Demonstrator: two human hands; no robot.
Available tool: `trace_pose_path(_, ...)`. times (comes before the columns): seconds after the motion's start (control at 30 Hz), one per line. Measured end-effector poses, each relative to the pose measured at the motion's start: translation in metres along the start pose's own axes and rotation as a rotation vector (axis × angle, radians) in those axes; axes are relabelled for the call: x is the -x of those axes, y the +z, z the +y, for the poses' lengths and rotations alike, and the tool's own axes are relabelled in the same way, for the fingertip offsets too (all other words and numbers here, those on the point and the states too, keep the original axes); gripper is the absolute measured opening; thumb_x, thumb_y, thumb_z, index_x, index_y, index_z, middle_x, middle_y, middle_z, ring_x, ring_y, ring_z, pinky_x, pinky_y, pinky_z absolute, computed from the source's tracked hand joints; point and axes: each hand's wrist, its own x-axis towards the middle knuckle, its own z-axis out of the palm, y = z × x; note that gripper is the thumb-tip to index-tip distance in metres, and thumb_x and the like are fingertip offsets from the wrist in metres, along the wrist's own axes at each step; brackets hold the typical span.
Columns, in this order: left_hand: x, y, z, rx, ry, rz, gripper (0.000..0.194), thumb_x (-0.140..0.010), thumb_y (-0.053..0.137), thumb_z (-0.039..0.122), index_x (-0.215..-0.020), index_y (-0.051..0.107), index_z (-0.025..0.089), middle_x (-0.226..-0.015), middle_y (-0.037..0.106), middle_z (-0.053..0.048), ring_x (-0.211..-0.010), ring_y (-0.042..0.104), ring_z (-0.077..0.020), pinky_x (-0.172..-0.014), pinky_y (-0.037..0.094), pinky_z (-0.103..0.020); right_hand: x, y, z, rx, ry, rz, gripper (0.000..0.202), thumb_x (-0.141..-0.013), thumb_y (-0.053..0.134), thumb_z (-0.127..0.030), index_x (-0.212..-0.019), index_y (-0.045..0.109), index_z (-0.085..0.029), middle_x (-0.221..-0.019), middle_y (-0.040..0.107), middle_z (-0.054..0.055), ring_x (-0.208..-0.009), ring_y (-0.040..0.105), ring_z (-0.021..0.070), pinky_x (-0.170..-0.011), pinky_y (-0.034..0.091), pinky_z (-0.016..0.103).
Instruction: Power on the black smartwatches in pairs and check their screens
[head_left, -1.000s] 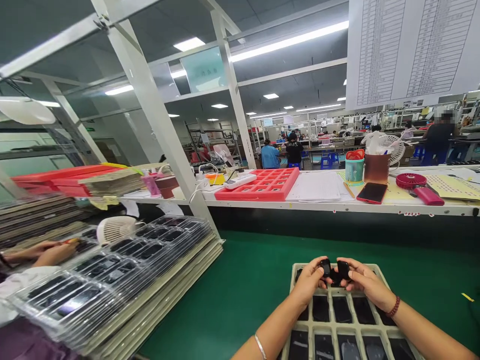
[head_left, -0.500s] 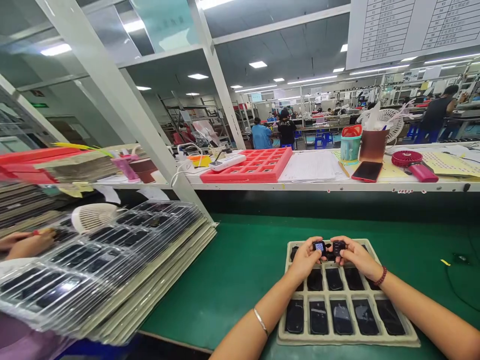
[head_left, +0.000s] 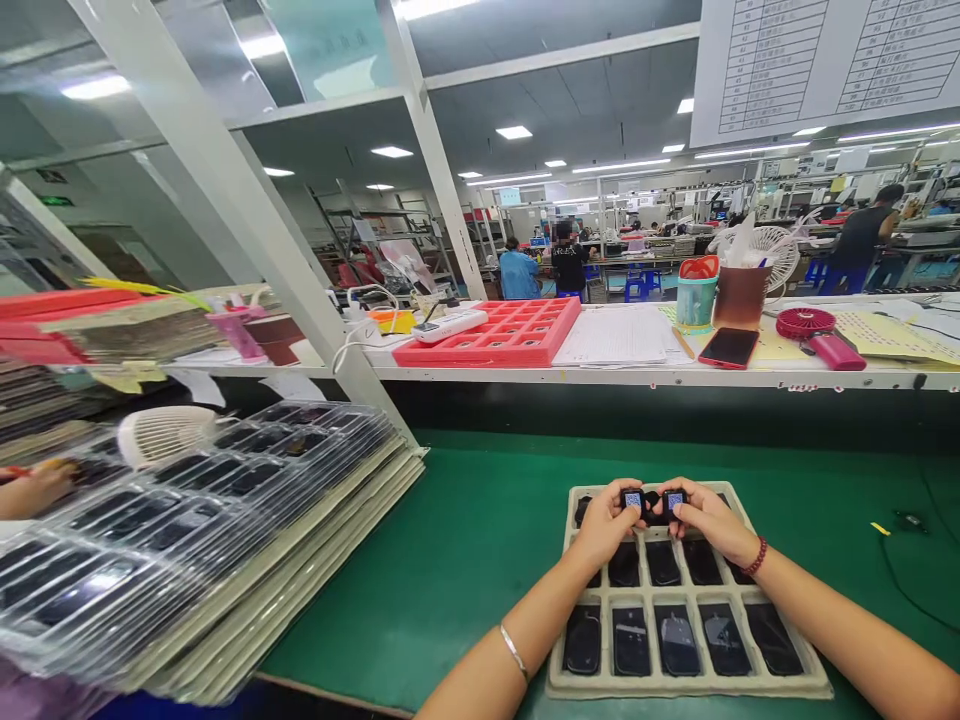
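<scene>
Over the far row of a pale moulded tray (head_left: 682,688), my left hand (head_left: 611,520) pinches a small black device (head_left: 633,502) whose lit screen shows a square code. Beside it, my right hand (head_left: 709,518) grips a second black device (head_left: 673,503), also lit with a square code. Both are held side by side, screens toward me. Dark flat devices (head_left: 679,640) fill the nearer compartments of the tray, which lies on the green table (head_left: 420,560). The fingers and devices partly hide the far row.
Stacked clear and grey trays (head_left: 225,560) stand on the left, with a white fan (head_left: 166,436) and another person's hand (head_left: 37,492) behind them. A shelf (head_left: 525,375) holds a red tray (head_left: 487,345), papers and a phone (head_left: 730,347). A thin cable lies at right.
The device in my right hand now shows a lit square code; before, its screen was dark with small marks. The view has shifted slightly. Both hands keep their hold.
</scene>
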Motion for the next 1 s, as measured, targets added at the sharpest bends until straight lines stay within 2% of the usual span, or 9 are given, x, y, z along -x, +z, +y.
trace_pose_path(0.33, 0.000, 0.000, -0.003, -0.056, 0.018, 0.016, 0.023, -0.075, 0.054, 0.022, -0.096, 0.055, 0.013, -0.077, 0.063, -0.003, -0.052, 0.060, -0.0093, -0.046, 0.037, -0.018, -0.002, 0.005, 0.006, 0.027, -0.012, -0.010, 0.029, -0.079, 0.058, -0.043, -0.097, 0.056, -0.020, -0.082, 0.064, 0.002, -0.049, 0.055, 0.0100, -0.049, 0.044, 0.024)
trace_pose_path(0.7, 0.002, 0.002, -0.001, -0.072, 0.035, 0.015, 0.021, -0.074, 0.053, 0.020, -0.093, 0.056, 0.015, -0.082, 0.064, -0.003, -0.052, 0.058, -0.0086, -0.047, 0.038, -0.019, -0.005, 0.004, 0.010, 0.034, -0.018, -0.019, 0.026, -0.080, 0.057, -0.040, -0.096, 0.056, -0.020, -0.080, 0.062, 0.001, -0.050, 0.054, 0.0099, -0.048, 0.042, 0.023)
trace_pose_path(1.0, -0.001, 0.001, -0.004, -0.061, 0.018, 0.012, 0.023, -0.072, 0.053, 0.021, -0.094, 0.055, 0.014, -0.077, 0.063, -0.002, -0.051, 0.057, -0.0090, -0.045, 0.036, -0.018, -0.005, 0.006, 0.012, 0.026, -0.027, -0.015, 0.023, -0.081, 0.054, -0.036, -0.096, 0.054, -0.018, -0.080, 0.063, 0.001, -0.048, 0.053, 0.0083, -0.047, 0.041, 0.022)
